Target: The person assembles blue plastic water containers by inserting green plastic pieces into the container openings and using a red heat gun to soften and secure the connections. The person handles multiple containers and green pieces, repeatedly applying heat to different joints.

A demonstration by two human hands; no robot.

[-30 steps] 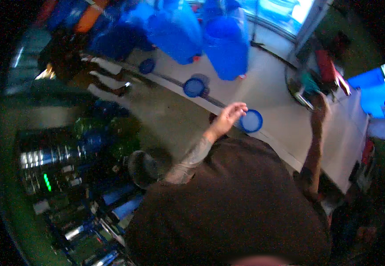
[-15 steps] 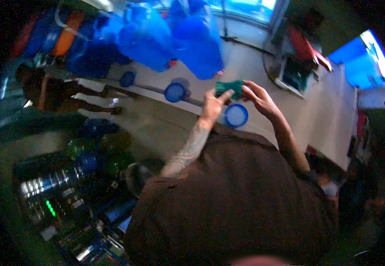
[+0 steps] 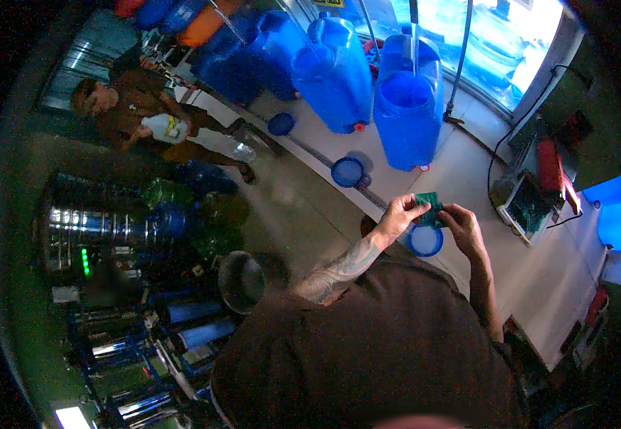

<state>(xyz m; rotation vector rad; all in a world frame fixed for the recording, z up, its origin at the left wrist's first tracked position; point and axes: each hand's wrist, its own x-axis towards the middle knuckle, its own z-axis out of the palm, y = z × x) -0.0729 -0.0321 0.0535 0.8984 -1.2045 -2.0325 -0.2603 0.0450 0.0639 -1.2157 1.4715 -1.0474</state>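
Note:
A small, flat dark-green piece (image 3: pixel 430 201), perhaps thin plastic or cloth, is stretched between my two hands above the light countertop. My left hand (image 3: pixel 398 218) pinches its left side between thumb and fingers. At its lower right, the fingers of my right hand (image 3: pixel 463 227) are closed on it. Just below the piece is a round blue lid (image 3: pixel 425 252) with a whitish inside, lying on the counter. A similar blue lid (image 3: pixel 347 172) lies farther left, and a smaller-looking blue lid (image 3: pixel 280 124) beyond that.
Large blue jugs (image 3: pixel 407 129) stand along the back of the counter (image 3: pixel 475 175) under a bright window. A tray-like box (image 3: pixel 528 207) with dark contents sits at the right. Another person (image 3: pixel 150 118) holds a white container at the left. A metal drum (image 3: pixel 242 282) stands lower left.
The whole view has shifted, so my hands and the counter appear lower and farther right. The green piece looks flatter and more upright between my fingers. Both hands keep hold of it.

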